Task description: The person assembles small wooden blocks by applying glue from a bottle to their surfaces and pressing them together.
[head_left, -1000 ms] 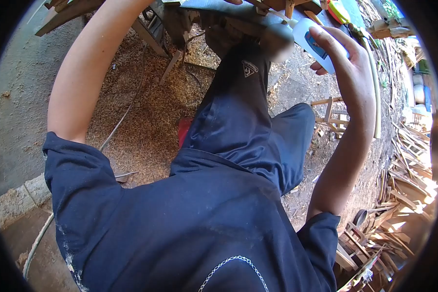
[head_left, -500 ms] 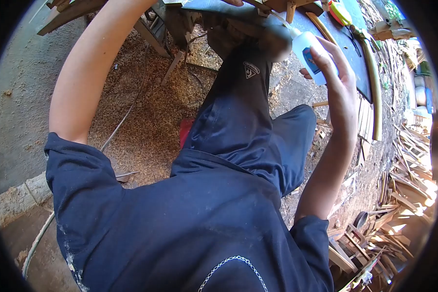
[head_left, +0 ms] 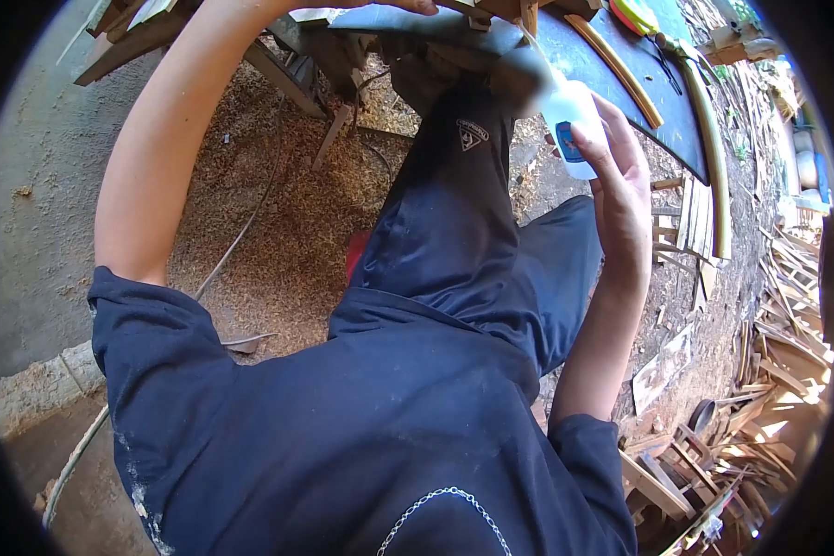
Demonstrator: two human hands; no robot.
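My right hand [head_left: 616, 157] is wrapped round a translucent white squeeze bottle [head_left: 570, 107] with a blue label. The bottle is tilted, and its thin nozzle points up and left toward wooden pieces [head_left: 528, 17] at the top edge. My left hand [head_left: 408, 6] is cut off by the top of the view. Only a bit of finger shows there, lying close to the wood at the dark bench edge, so its grip is hidden.
On the dark tabletop [head_left: 653, 116] lie a curved wooden strip [head_left: 621, 69] and a green-and-red object [head_left: 634, 15]. A long wooden pole [head_left: 713, 157] runs along its edge. Wood shavings [head_left: 250, 306] cover the floor; scrap wood [head_left: 778, 343] is heaped at right. A cable [head_left: 227, 255] crosses at left.
My right hand and the bottle have shifted left and slightly down, with the bottle now more upright. A little more of my left hand's fingers shows at the top.
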